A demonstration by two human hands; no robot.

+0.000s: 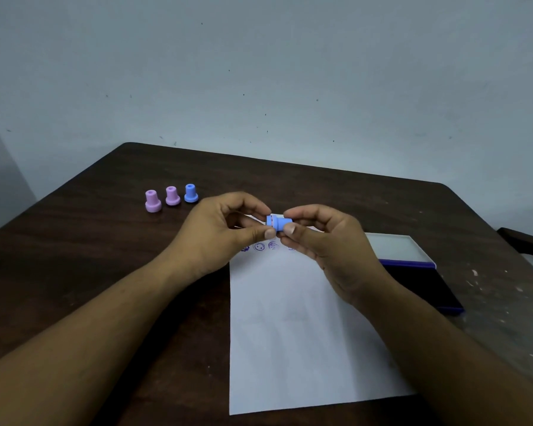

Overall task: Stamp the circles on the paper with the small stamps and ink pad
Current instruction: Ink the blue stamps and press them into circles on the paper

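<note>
A small blue stamp (278, 222) lies sideways in the air above the paper, held from both ends. My left hand (219, 232) pinches its wide base with thumb and fingers, and my right hand (326, 244) grips its narrow handle. Below them a white sheet of paper (293, 327) lies on the dark table (74, 256), with a row of purple stamped marks (259, 246) near its top edge, partly hidden by my fingers. An open ink pad (413, 272) with its lid raised sits to the right of the paper.
Two pink stamps (153, 201) (172, 196) and one blue stamp (191, 193) stand upright in a row at the back left of the table. A pale wall rises behind. A dark chair part (526, 241) shows at the right edge.
</note>
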